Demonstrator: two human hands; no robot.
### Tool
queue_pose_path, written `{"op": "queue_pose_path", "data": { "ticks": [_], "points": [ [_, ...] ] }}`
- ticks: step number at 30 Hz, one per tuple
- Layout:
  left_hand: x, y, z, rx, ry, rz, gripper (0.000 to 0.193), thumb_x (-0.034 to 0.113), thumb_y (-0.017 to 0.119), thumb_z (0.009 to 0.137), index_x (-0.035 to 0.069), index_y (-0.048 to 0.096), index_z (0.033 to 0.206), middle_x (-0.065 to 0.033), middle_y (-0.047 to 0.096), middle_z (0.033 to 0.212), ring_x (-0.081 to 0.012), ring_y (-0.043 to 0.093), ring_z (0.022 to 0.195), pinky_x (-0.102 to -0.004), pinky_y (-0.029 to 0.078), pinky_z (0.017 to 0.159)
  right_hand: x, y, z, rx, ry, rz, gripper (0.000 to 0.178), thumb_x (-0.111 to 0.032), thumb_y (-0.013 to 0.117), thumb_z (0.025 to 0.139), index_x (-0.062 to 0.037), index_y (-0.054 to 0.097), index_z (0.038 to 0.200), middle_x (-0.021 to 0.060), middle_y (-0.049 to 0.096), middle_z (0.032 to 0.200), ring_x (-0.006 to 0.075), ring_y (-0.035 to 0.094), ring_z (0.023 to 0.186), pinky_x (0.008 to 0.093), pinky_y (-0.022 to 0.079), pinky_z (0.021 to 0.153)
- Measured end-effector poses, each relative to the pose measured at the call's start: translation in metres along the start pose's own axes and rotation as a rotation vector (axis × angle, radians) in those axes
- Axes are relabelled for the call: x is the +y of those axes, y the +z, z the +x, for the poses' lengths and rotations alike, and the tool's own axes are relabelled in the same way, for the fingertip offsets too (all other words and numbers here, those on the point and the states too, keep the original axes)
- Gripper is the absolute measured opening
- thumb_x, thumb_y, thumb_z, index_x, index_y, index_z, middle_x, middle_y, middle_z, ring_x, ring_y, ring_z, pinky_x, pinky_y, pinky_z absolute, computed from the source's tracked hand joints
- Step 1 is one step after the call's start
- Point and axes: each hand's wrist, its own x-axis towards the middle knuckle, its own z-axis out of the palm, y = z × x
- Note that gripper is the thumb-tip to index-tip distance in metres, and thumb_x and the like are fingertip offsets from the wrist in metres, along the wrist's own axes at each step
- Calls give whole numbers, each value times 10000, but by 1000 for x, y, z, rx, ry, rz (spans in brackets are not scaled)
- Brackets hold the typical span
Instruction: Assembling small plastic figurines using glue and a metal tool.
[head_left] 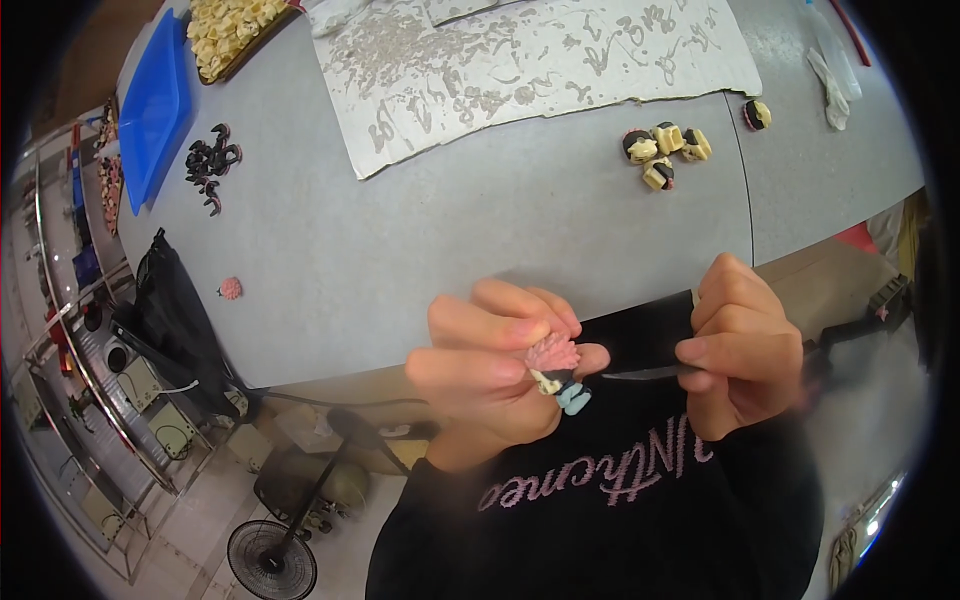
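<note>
"What's on your feed, biggest first?"

"I have the grey counter (430, 230) across the frame. On it, at upper centre, is a white sheet (520, 85) covered in grey marks, with a blue tray (155, 125) at upper left."

"And the hands?"

"Lower centre. My left hand (490, 365) has its fingers pinched on a pink-topped moulded piece; my right hand (745, 350), just right of it, has its fingers clamped on the back end of a thin blade."

"Where's the piece?"

"The pink-topped moulded piece (553, 353) is right of frame centre, held in front of the dark top, clear of the counter. The thin blade (645, 374) points left at it; I can't tell whether the tip touches."

"How would you work it?"

"I'd brace the piece and take light, short strokes, judging the pale-blue end (575, 399) easy to nick. That left fingertip (594, 358) sits very near the point, so I'd tuck it back first."
</note>
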Motion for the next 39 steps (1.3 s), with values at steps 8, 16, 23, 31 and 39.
{"op": "queue_pose_path", "data": {
  "ticks": [8,16,23,31,39],
  "points": [
    [2,1,2,26,-53,-44,521,43,795,559,173,386,854,43,407,800,-137,466,649,-253,410,474,6,12,-2,64,-107,40,323,-18,716,592,27,517,843,13,379,467,132,306,390,270,203,395],
    [2,-1,-1,19,-42,-13,526,55,797,566,174,393,882,51,408,805,-129,466,651,-242,388,465,5,18,-1,46,-112,33,332,-28,724,565,29,523,823,16,381,474,127,311,391,264,201,387],
    [1,7,4,-3,-8,27,535,-6,779,573,173,391,894,43,412,803,-131,469,631,-251,389,470,6,6,6,-12,-144,-44,316,-33,718,568,27,540,822,14,395,487,129,316,396,263,202,389],
    [17,10,20,18,62,-71,321,-125,632,685,30,518,941,-81,512,845,-197,548,729,-288,509,585,-5,-7,21,-102,-258,-139,265,15,686,594,21,545,818,28,416,499,157,352,422,273,248,416],
    [36,-16,49,-19,244,257,300,-179,573,684,-43,574,951,-93,489,903,-164,550,786,-299,536,722,-33,-20,9,318,72,4,51,34,501,801,20,496,849,54,494,652,86,434,574,211,346,517]
  ]
}}
